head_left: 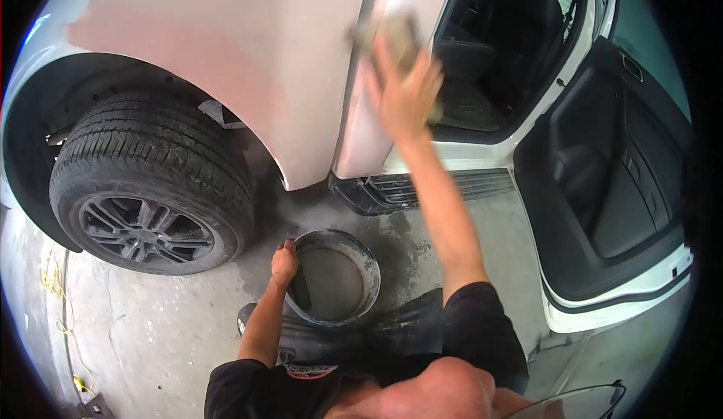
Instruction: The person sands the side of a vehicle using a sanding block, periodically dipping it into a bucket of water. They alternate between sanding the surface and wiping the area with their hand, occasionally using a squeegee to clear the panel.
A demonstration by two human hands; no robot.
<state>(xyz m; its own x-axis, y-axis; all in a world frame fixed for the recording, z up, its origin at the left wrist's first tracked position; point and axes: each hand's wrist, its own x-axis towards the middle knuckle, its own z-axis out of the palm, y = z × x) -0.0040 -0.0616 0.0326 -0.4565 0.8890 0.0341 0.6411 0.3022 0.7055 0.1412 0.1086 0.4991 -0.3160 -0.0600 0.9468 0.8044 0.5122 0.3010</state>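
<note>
My right hand (404, 99) is raised against the pinkish-white body panel (367, 137) beside the open rear doorway, its fingers over a tan cloth or sponge (395, 35) blurred by motion. Low in front of me, my left hand (284, 262) is closed at the left rim of a round bucket (370, 268). Greyish water (331, 283) fills part of the bucket. A dark flat object (300, 289) hangs below my left hand, inside the bucket's left side.
A large tyre (151, 148) sits in the wheel arch at the left. The open car door (617, 170) stands at the right, and a black side step (422, 189) runs under the doorway. A yellow cord (62, 327) lies on the concrete floor (166, 329).
</note>
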